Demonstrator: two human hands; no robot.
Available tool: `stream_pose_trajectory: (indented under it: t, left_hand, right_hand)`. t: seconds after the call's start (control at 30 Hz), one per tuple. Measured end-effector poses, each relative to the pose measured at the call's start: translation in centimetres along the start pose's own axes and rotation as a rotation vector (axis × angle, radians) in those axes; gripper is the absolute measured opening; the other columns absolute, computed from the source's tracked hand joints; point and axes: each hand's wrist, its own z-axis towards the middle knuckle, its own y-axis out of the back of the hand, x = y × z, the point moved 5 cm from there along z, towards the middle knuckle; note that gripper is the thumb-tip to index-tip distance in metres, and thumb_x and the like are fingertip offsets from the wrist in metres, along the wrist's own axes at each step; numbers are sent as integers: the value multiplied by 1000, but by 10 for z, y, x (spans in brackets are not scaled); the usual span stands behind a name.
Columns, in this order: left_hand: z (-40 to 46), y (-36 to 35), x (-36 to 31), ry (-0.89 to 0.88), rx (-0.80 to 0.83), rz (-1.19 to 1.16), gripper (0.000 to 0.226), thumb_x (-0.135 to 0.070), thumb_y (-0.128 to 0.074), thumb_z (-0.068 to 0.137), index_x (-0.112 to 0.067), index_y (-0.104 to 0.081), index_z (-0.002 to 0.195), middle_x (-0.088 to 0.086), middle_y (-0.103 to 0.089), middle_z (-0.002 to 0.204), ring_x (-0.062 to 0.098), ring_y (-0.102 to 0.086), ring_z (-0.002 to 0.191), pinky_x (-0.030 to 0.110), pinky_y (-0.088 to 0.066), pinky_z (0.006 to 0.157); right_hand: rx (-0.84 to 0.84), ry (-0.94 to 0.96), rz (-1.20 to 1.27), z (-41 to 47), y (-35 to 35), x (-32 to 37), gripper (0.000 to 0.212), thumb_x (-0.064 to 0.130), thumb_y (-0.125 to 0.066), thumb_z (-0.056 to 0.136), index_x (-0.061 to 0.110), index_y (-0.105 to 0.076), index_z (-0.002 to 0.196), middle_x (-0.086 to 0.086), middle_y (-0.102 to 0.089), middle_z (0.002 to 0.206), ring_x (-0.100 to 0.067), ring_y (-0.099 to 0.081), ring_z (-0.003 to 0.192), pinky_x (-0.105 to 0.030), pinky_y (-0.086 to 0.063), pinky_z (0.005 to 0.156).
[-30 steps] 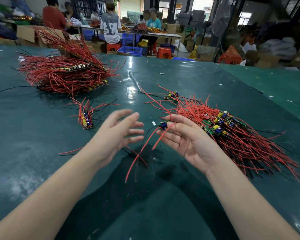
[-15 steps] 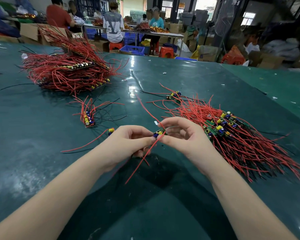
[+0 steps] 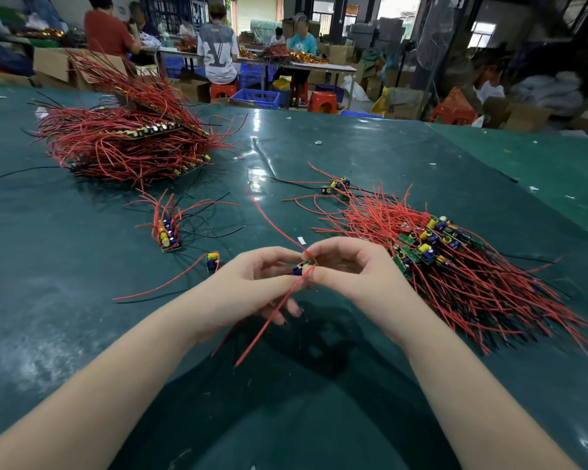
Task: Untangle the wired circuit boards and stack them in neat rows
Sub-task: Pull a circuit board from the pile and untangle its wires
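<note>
Above the green table point(image 3: 82, 317), near its front edge: left hand point(image 3: 248, 286) and right hand point(image 3: 350, 273) both pinch one small circuit board point(image 3: 302, 267) between fingertips, red wires trailing down. Tangled pile point(image 3: 455, 273) right; stacked pile point(image 3: 129, 144) far left; short row point(image 3: 167, 234) between.

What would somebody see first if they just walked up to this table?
Probably the big heap of red wires and boards at the far left of the green table, and another tangled pile on the right. In the middle, the left hand and right hand pinch one small board between them.
</note>
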Motion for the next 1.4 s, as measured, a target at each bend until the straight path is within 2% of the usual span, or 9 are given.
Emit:
stream_pose_trajectory:
  t: [0.17, 0.3, 0.5, 0.6, 0.77, 0.97, 1.1, 1.2, 1.4]
  left_hand:
    - [1, 2, 0, -23, -55, -66, 17, -10, -60, 91, -5, -68, 105, -2, -73, 86, 12, -69, 80, 20, -56, 63]
    - [3, 3, 4, -11, -59, -75, 17, -10, -60, 90, -2, -69, 102, 6, -72, 87, 12, -67, 78, 21, -56, 64]
    - [5, 5, 6, -2, -69, -82, 13, -12, -61, 89, -3, -69, 92, 4, -66, 75, 11, -62, 72, 20, -55, 64]
    - [6, 8, 9, 16, -99, -86, 12, -7, -60, 91, 1, -68, 95, 8, -65, 76, 11, -61, 69, 19, -55, 64]
    - [7, 10, 8, 35, -126, -104, 9, -4, -59, 91, 0, -67, 92, 7, -67, 74, 11, -63, 69, 21, -56, 63]
    - [9, 11, 12, 42, -168, -158, 9, -4, -60, 91, 1, -65, 96, 7, -70, 73, 15, -67, 67, 24, -59, 68]
    - [9, 10, 14, 30, -170, -151, 16, -11, -66, 85, 2, -69, 93, 11, -70, 76, 13, -66, 66, 22, -58, 69]
    - [8, 11, 10, -1, -175, -177, 26, -22, -71, 74, -1, -71, 89, 11, -70, 78, 14, -67, 70, 21, -57, 68]
    - [7, 11, 4, -30, -125, -233, 33, -31, -73, 62, -7, -74, 85, 11, -72, 82, 15, -68, 75, 24, -58, 72]
  right_hand:
    - [-51, 52, -133, 1, 3, 4, 26, -5, -72, 78, 21, -67, 78, 3, -68, 80, -14, -64, 77, -23, -50, 79]
    - [-105, 138, -313, -2, 2, 8, 29, -2, -71, 77, 26, -63, 79, -2, -67, 89, -24, -64, 93, -37, -50, 92]
    - [-168, 293, -473, -4, 5, 15, 16, 12, -73, 75, 26, -67, 79, 8, -68, 80, -8, -64, 82, -22, -50, 80]
    - [-190, 266, -482, -3, 8, 11, 21, 6, -76, 77, 25, -69, 79, 12, -69, 78, -7, -66, 77, -23, -52, 77]
    - [-205, 197, -354, 0, 8, 6, 25, -1, -75, 76, 23, -69, 75, 12, -69, 74, -1, -66, 66, -15, -51, 69]
    - [-196, 147, -277, 0, 6, 0, 25, -4, -75, 76, 20, -70, 74, 2, -72, 73, -5, -68, 66, -17, -52, 69]
    - [-222, 178, -255, -2, 6, 2, 25, -5, -73, 77, 19, -70, 75, 3, -72, 74, -5, -67, 67, -16, -51, 69]
    - [-246, 137, -96, -1, 9, 1, 17, -3, -75, 78, 13, -71, 77, -1, -74, 77, -10, -69, 70, -19, -52, 70]
    - [-249, -89, 287, 3, 11, -8, 16, 0, -76, 72, 15, -70, 71, 2, -71, 69, -8, -55, 45, -16, -43, 47]
